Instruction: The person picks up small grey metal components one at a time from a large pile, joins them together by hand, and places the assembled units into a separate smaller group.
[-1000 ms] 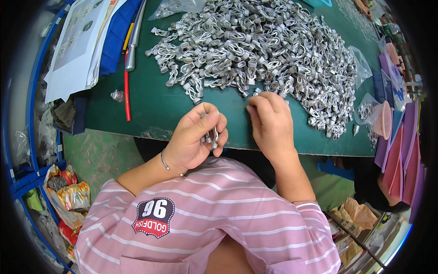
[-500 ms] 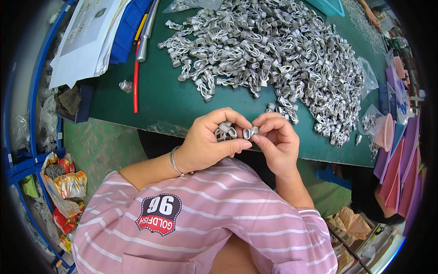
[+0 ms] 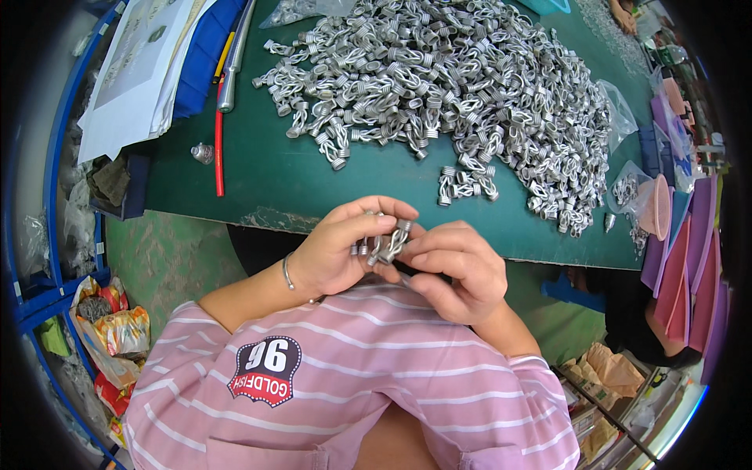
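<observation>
My left hand (image 3: 325, 247) curls around several small silver metal pieces (image 3: 392, 244), each with twisted loops and ribbed ends. One stands tilted between its thumb and fingers, above the shirt and just off the table's near edge. Up against that piece is my right hand (image 3: 466, 270), its fingers bent and closed; what its fingertips grip is hidden. Beyond both hands, a large pile of like metal pieces (image 3: 439, 86) covers much of the green table (image 3: 258, 168). A small cluster of pieces (image 3: 466, 184) lies apart at the pile's near side.
On the left are papers (image 3: 129, 78), a blue bin (image 3: 205, 59), a red stick (image 3: 219, 149), a metal rod (image 3: 236, 59) and a small clear object (image 3: 202, 153). Plastic bags (image 3: 617, 117) and purple and pink sheets (image 3: 693, 266) edge the right. Another person's hand (image 3: 624, 17) shows far right.
My right hand has come down and turned inward. The oval-ended piece pinched between both hands is no longer visible there; a looped piece now stands in my left hand. The view has shifted slightly.
</observation>
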The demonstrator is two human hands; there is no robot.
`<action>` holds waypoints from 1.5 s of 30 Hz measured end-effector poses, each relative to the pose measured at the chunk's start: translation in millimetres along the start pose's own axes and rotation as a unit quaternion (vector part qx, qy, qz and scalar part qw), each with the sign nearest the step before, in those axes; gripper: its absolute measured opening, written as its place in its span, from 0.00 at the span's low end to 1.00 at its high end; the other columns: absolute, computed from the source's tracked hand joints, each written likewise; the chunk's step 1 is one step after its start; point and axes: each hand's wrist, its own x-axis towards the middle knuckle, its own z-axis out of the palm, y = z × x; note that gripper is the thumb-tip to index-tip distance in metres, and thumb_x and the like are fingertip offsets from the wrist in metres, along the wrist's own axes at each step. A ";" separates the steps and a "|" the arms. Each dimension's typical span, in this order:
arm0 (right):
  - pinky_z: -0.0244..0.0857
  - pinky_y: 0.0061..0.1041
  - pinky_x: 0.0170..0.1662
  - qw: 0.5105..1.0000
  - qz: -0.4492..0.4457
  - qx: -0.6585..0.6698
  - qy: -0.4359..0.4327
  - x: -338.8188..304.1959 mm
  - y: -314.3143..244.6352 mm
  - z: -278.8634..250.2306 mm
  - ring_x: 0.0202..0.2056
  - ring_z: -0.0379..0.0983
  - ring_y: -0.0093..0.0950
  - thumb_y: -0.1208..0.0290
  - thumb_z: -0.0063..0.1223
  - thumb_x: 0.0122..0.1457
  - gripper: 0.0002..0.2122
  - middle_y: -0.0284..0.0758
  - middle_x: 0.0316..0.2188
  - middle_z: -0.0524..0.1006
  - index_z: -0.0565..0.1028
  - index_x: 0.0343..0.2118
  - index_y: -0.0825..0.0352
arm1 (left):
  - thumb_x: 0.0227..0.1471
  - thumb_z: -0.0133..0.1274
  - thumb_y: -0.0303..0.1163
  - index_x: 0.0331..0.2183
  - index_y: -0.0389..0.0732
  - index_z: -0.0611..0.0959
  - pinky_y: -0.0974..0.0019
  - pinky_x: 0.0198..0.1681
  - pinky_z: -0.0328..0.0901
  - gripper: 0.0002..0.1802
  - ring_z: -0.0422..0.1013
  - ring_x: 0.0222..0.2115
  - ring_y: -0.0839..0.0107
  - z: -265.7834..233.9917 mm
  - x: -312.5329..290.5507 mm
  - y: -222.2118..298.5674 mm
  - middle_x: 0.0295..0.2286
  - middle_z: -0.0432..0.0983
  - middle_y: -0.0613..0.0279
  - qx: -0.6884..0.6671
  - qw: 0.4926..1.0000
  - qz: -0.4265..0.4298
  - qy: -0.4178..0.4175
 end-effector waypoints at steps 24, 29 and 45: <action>0.66 0.17 0.30 0.860 0.354 0.330 0.162 -26.4 32.0 -36.4 0.26 0.71 0.21 0.79 0.49 0.55 0.05 0.34 0.27 0.73 0.71 0.34 0.72 | 0.50 0.51 0.30 0.47 0.37 0.70 0.63 0.50 0.58 0.21 0.65 0.45 0.65 -98.0 14.5 -39.7 0.44 0.68 0.55 0.461 0.884 -0.039 0.070; 0.70 0.23 0.35 0.869 0.271 0.398 0.117 -28.9 38.3 -23.2 0.32 0.72 0.25 0.84 0.49 0.52 0.06 0.41 0.35 0.71 0.69 0.33 0.72 | 0.47 0.54 0.23 0.45 0.34 0.71 0.73 0.38 0.65 0.21 0.70 0.35 0.75 -22.4 -17.8 -7.4 0.34 0.73 0.58 0.510 0.850 -0.022 -0.129; 0.66 0.27 0.35 0.987 0.056 0.139 0.053 -14.7 14.2 0.6 0.32 0.71 0.33 0.83 0.60 0.42 0.10 0.41 0.31 0.74 0.71 0.29 0.72 | 0.53 0.47 0.29 0.37 0.33 0.72 0.74 0.22 0.68 0.11 0.73 0.27 0.71 -2.5 7.6 -6.6 0.30 0.73 0.54 0.143 0.989 0.042 0.006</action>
